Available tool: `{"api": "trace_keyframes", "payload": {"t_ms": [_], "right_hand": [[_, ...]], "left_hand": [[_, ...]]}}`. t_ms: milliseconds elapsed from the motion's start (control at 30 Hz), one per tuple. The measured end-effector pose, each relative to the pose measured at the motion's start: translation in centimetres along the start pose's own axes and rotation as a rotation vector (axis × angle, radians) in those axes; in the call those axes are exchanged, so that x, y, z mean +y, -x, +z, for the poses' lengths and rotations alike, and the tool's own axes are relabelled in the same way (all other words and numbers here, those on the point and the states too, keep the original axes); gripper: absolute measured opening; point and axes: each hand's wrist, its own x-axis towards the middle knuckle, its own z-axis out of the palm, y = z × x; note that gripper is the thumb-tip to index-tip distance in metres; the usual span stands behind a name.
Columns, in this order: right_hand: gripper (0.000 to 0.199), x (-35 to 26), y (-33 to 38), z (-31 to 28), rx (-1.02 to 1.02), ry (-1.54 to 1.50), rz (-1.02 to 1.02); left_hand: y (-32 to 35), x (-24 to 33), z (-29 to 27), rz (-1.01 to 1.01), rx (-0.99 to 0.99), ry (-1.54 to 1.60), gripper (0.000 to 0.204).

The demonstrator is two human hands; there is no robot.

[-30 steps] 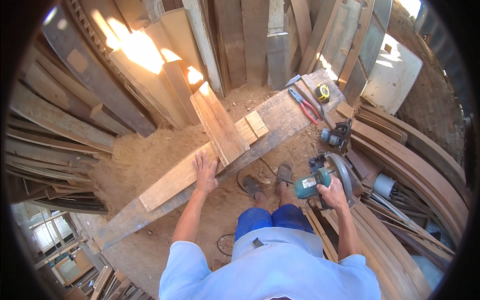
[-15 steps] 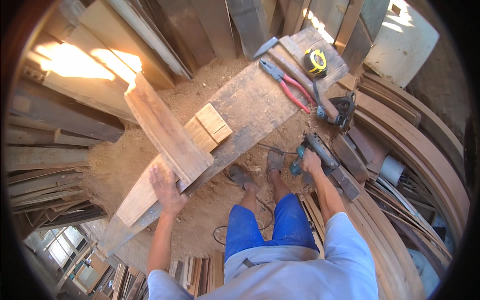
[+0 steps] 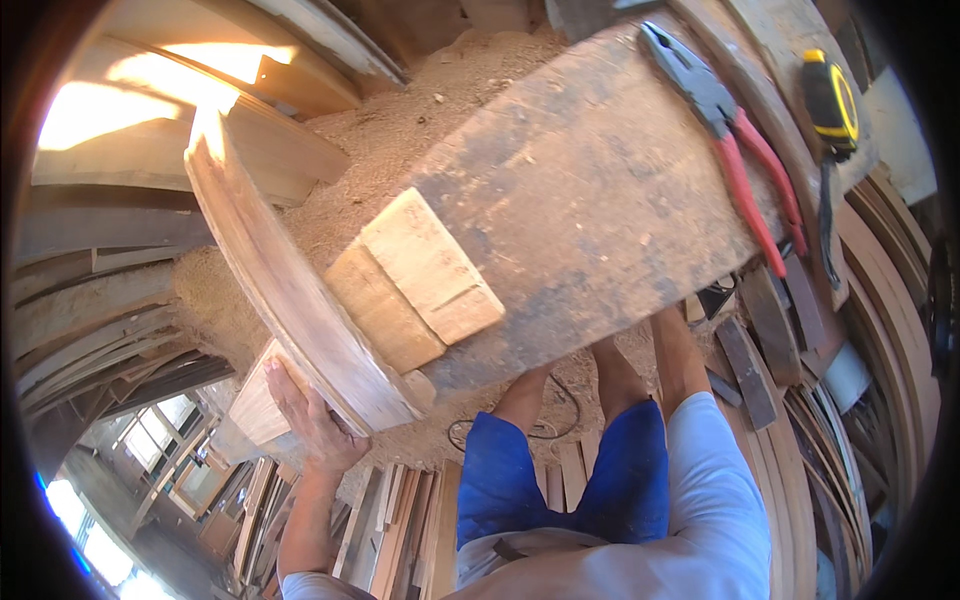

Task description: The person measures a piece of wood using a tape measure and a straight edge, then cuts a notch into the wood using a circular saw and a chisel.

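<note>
A workbench plank (image 3: 590, 190) with a worn, stained surface slants across the view. Over its left end lies a long brown wooden board (image 3: 290, 285) set crosswise. My left hand (image 3: 315, 420) rests flat with fingers stretched out on a pale board beneath it, close against the crosswise board's lower left edge. Right of that board sit two small pale wood blocks (image 3: 415, 280) side by side. My right forearm (image 3: 680, 355) passes down behind the bench edge, which hides the right hand and whatever it touches.
Red-handled pliers (image 3: 735, 140) and a yellow-black tape measure (image 3: 830, 105) lie at the bench's right end beside a narrow wood strip. Sawdust (image 3: 420, 120) covers the ground behind. Stacked boards (image 3: 900, 330) line the right, with more at left. A cable (image 3: 560, 415) trails by my legs.
The view has come down closer to the bench. My right hand, earlier on a power saw's handle, is now hidden behind the bench with the saw. My left hand stays on the pale board.
</note>
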Motion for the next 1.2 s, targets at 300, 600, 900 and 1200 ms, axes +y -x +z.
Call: {"api": "trace_keyframes", "payload": {"t_ms": [300,600,900,1200], "right_hand": [[0.033,-3.0,2.4,2.3,-0.113,0.109,-0.105],[0.032,-8.6,21.6,-15.0,-0.352,0.133,-0.486],[0.064,-19.9,33.6,-34.3,0.388,-0.477,-0.633],[0.076,-21.1,28.4,-29.9,0.503,-0.304,-0.590]], "left_hand": [[0.2,-0.2,-0.2,-0.004,-0.007,0.020,0.096],[2.2,-0.6,0.7,-0.097,0.028,0.133,0.093],[0.6,-0.4,-0.6,-0.144,0.010,0.131,0.096],[0.9,-0.1,-0.7,-0.169,0.065,0.200,0.088]]}}
